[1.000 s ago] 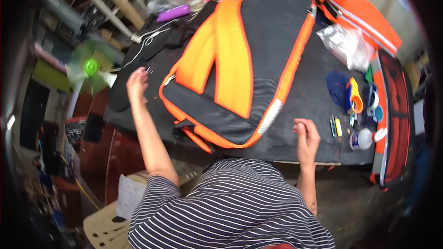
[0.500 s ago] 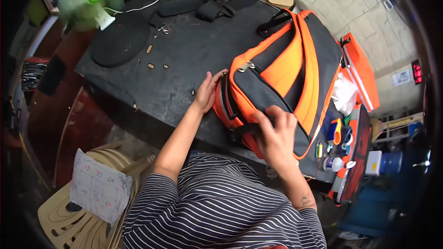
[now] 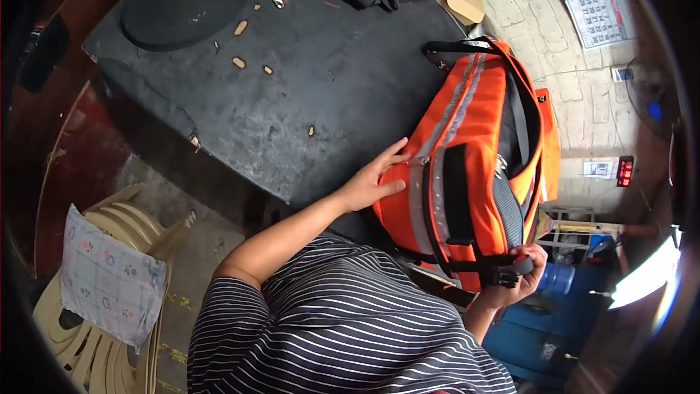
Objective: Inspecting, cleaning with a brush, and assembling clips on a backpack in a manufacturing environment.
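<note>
An orange and black backpack (image 3: pixel 463 142) with grey reflective bands is tipped up at the right side of the dark table, its zipped side facing me. My left hand (image 3: pixel 372 182) lies against its left side, fingers stretched out and thumb apart. At the lower right corner of the bag, my right hand (image 3: pixel 526 273) has its fingers closed round a dark webbing strap (image 3: pixel 522 264) beside a black buckle (image 3: pixel 499 277). Part of the right palm is hidden behind the strap. The shoulder straps show along the bag's right side.
On the black table (image 3: pixel 292 102) lie a round black pad (image 3: pixel 182 4), a black strap with a metal clip (image 3: pixel 277 0) and a small cardboard box (image 3: pixel 463 7). Stacked beige plastic chairs with a patterned cushion (image 3: pixel 113 277) stand at lower left. A calendar (image 3: pixel 598 7) hangs on the wall.
The backpack has been turned and tipped, so its reflective-banded side now faces me. My right hand has moved rightward from its top to the corner strap. The view has shifted too.
</note>
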The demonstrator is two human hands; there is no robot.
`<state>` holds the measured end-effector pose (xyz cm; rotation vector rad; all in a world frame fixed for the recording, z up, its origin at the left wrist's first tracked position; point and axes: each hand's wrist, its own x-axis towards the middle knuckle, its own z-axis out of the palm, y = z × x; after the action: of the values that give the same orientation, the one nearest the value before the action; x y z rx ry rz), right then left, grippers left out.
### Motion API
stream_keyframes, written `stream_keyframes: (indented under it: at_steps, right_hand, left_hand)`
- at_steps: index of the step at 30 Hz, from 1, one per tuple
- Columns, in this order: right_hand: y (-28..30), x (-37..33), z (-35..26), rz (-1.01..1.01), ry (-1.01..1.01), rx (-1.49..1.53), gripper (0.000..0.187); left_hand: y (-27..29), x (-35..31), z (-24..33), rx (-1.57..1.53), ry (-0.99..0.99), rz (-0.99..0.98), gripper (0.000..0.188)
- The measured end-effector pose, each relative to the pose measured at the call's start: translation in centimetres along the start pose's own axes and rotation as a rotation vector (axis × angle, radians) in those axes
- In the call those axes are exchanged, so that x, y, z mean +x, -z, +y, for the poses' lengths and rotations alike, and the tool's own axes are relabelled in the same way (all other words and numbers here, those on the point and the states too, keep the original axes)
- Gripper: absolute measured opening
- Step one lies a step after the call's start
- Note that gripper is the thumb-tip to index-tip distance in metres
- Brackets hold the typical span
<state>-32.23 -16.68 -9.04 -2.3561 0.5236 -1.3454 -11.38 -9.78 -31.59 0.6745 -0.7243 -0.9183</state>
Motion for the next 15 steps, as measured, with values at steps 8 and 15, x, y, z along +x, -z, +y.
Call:
stream_keyframes:
  at_steps: [8,15]
  right_hand:
    - [4.4,2.9,0.7,0.094,0.051,-0.029,0.027]
    - [7.3,5.2,1.8,0.087,0.033,0.055,0.027]
  left_hand:
    - [-3.5,-2.0,-0.8,0.190,0.015,-0.013,0.117]
    - [-3.8,-0.9,-2.1,-0.099,0.002,-0.159,0.112]
